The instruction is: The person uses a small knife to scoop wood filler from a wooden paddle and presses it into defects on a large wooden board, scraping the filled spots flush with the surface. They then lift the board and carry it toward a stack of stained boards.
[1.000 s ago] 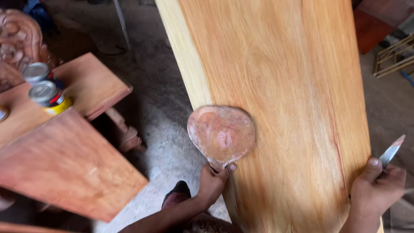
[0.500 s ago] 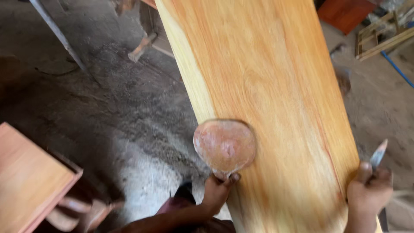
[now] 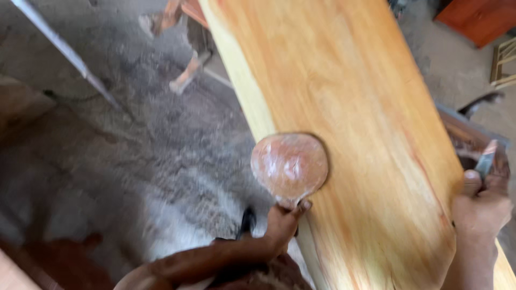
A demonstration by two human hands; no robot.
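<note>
A long, wide orange-yellow wooden plank (image 3: 344, 91) runs from the top of the view down to me. My left hand (image 3: 284, 220) grips the short handle of a round flat paddle-like disc (image 3: 289, 166), pinkish and smeared with whitish paste, that lies on the plank's left edge. My right hand (image 3: 481, 207) rests on the plank's right edge and holds a thin metal blade (image 3: 487, 158) that points upward. The picture is motion-blurred.
A dusty grey concrete floor (image 3: 123, 145) lies to the left, with a slanted metal rod (image 3: 64, 51) across it. Wooden legs (image 3: 185, 64) stand near the top. A red-brown cabinet (image 3: 478, 19) and a pale wooden frame (image 3: 505, 64) are at the top right.
The view has swung right and up: the reddish boards and tins at the left have left the frame. Both hands keep their grips, and the disc stays on the plank's edge.
</note>
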